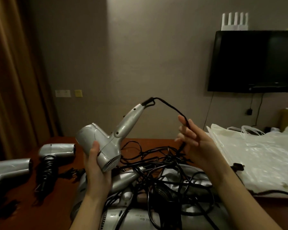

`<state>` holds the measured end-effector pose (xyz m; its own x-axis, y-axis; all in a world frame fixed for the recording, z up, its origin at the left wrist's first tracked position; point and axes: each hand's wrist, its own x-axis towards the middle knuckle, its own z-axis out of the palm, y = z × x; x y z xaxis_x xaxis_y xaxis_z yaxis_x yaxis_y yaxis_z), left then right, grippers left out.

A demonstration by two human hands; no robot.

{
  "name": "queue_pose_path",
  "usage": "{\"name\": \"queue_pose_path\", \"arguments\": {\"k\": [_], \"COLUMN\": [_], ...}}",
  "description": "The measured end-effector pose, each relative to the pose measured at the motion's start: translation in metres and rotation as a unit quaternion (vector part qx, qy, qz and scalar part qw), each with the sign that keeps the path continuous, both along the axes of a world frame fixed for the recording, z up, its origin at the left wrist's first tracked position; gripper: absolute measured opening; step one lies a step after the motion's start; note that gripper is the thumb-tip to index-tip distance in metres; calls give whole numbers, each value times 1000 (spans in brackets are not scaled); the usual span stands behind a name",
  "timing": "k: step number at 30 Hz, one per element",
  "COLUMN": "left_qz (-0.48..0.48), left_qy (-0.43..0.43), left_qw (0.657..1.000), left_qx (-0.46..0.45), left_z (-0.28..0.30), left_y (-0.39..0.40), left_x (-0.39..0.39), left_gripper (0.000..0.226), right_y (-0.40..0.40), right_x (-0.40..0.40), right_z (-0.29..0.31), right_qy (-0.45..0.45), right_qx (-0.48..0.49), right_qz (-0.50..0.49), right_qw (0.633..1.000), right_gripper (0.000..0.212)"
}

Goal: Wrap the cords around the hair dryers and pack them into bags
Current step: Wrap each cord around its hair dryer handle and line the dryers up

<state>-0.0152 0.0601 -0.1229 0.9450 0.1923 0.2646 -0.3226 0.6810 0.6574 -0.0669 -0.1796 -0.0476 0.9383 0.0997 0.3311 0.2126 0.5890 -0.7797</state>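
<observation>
Nearest you: pile (156,193) of dryers with tangled cords. Your cord (170,107) runs down into it, so pulling may snag or drag another dryer off the table (66,185). Left hand (95,165) grips the raised dryer (106,143) by its body; right hand (194,141) pinches the cord loosely, so it could slip. Bags (256,156) sit right, unopened.

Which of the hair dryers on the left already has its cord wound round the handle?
The farther hair dryer, with black coils round its handle.
</observation>
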Motion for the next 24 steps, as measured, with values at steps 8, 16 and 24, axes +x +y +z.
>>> {"name": "queue_pose_path", "arguments": {"k": [8,16,24], "left_qz": [-138,-159,-77], "left_qy": [-10,-19,-30], "left_qw": [989,970,978], "left_qx": [53,181,192], "left_z": [1,8,8], "left_y": [-3,-3,-7], "left_x": [-7,-10,-16], "left_gripper": [46,85,83], "right_y": [15,-30,-27], "right_x": [-4,8,2], "right_z": [-3,47,19], "right_qy": [-25,32,-154], "right_qx": [-477,-741,-676], "right_qz": [94,-83,-321], "right_qw": [873,666,645], "right_gripper": [37,30,20]}}
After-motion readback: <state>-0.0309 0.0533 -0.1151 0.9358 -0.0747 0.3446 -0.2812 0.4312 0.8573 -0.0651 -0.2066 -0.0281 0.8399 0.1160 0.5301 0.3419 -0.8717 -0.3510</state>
